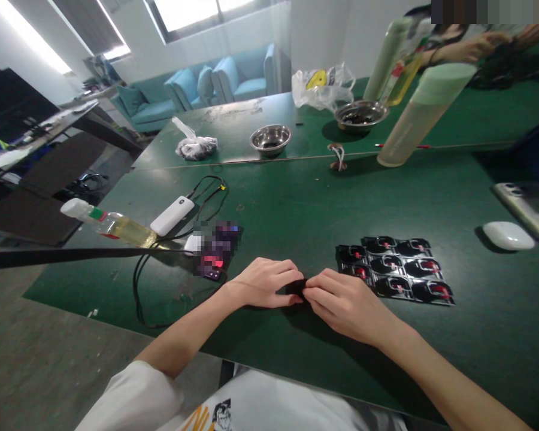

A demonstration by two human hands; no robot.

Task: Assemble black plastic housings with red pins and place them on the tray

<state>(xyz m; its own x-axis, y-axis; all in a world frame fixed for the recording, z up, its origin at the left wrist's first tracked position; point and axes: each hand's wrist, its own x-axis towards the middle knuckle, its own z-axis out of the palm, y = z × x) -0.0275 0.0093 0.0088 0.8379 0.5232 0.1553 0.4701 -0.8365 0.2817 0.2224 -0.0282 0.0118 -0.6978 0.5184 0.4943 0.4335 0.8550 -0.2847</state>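
Observation:
Between my hands is a small black piece [296, 287], low over the green table; its exact kind is hard to make out. My left hand [269, 282] grips its left side, thumb and fingers closed round it. At its right end, my right hand [336, 296] pinches it with the fingertips. Just beyond my right hand lie several flat black packets [390, 264] with red marks, set close together in rows. A phone [218, 251] with a lit screen, partly blurred, lies to the left of my left hand.
On the green table [278, 203] are a white power bank [173, 215] with black cables, a bottle of yellowish liquid [121, 227], metal bowls [270, 140], a tied plastic bag [196, 146], a tall bottle [424, 117] and a white earphone case [508, 235]. Another person's hands [489, 45] are at far right.

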